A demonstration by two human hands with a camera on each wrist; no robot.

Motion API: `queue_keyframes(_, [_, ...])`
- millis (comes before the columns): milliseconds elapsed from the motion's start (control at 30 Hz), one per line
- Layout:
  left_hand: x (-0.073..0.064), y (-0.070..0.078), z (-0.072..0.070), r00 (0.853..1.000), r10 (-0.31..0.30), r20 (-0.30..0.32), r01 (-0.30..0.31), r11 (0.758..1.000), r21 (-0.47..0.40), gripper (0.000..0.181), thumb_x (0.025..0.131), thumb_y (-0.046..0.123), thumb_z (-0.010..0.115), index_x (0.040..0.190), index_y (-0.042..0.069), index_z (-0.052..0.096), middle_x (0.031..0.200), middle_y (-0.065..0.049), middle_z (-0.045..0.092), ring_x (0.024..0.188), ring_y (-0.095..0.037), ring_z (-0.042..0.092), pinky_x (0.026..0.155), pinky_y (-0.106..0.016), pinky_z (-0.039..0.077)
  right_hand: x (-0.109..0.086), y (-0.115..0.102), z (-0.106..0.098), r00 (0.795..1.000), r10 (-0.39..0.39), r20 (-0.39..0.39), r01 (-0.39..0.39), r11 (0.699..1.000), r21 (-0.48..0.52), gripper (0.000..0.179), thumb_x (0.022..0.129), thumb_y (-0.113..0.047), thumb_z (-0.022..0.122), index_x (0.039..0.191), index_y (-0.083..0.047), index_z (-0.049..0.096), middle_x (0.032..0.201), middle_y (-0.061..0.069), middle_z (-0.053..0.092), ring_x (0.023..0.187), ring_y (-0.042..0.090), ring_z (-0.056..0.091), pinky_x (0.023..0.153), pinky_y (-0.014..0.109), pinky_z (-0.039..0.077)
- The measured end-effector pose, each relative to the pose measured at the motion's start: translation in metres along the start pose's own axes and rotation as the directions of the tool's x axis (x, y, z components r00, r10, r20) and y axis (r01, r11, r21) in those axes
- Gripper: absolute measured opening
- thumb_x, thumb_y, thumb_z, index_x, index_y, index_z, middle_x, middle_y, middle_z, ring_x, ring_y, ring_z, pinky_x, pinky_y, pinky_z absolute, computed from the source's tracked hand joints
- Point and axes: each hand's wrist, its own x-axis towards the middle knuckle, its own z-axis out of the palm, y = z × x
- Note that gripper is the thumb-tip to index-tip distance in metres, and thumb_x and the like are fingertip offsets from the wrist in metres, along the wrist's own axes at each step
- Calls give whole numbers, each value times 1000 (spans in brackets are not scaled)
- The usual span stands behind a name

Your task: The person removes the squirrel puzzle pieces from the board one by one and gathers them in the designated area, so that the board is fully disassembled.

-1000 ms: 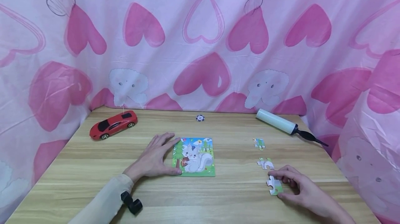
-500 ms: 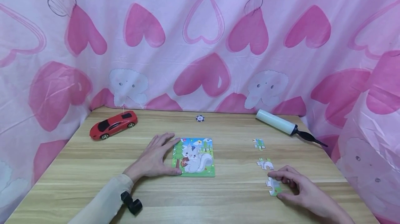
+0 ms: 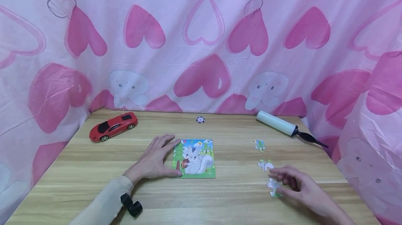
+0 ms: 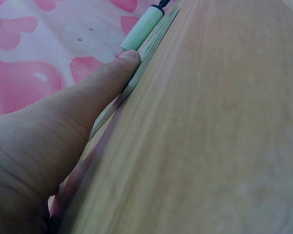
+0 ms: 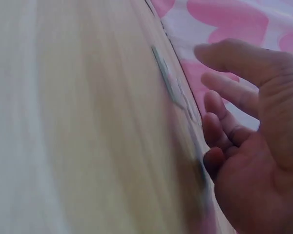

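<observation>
A square squirrel jigsaw puzzle (image 3: 198,160) lies flat in the middle of the wooden table. My left hand (image 3: 154,160) rests along its left side, fingers spread, index fingertip at the top left corner and thumb near the bottom edge. The left wrist view has the left thumb (image 4: 129,56) lying on the puzzle's edge. To the right, my right hand (image 3: 299,185) hovers over the nearest puzzle piece (image 3: 272,187), partly covering it; its thumb and fingers are apart with nothing between them. Two more pieces, a tail piece (image 3: 265,165) and a tree piece (image 3: 260,144), lie in a row behind.
A red toy car (image 3: 113,126) stands at the back left. Near the rear edge lies a small poker chip (image 3: 200,120). A pale green hand pump (image 3: 277,123) with a black handle sits at the back right. The heart-patterned curtain (image 3: 201,43) encloses the table.
My right thumb and fingers have come off the nearest puzzle piece, and that hand has shifted slightly over it. The left hand and the puzzle stay as they were.
</observation>
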Motion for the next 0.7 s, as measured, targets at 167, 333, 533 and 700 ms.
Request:
queue_keyframes(167, [0, 0, -1, 1000, 12, -9, -12, 1000, -8, 123, 72, 88, 84, 171, 26, 47, 179, -11, 33, 166, -40, 26, 139, -67, 7, 16, -13, 2, 992, -9, -126, 2, 998, -57, 43, 99, -8, 84, 141, -12, 73, 104, 5, 67, 86, 15, 59, 67, 25, 52])
queue_keyframes(333, [-1, -2, -2, 999, 15, -33, -15, 1000, 9, 123, 71, 88, 84, 170, 25, 49, 178, -11, 34, 165, -40, 28, 139, -68, 9, 45, -29, 13, 971, -68, -228, 56, 997, -58, 47, 100, -5, 83, 145, -10, 70, 107, 8, 65, 87, 13, 60, 69, 22, 54])
queue_keyframes(533, [-2, -3, -1, 999, 18, -29, -18, 1000, 15, 122, 72, 89, 83, 170, 25, 48, 178, -12, 35, 165, -41, 28, 139, -69, 9, 85, -50, 29, 954, -115, -276, 129, 991, 30, 53, 101, -2, 81, 151, -11, 66, 118, 10, 63, 95, 13, 61, 75, 18, 56])
queue_keyframes(700, [-1, -2, 2, 999, 23, -24, -23, 1000, 6, 121, 73, 89, 83, 170, 25, 48, 178, -12, 34, 165, -42, 28, 138, -69, 9, 115, -69, 44, 951, -132, -279, 160, 984, 79, 55, 101, -3, 81, 153, -10, 64, 122, 9, 60, 95, 14, 60, 74, 18, 54])
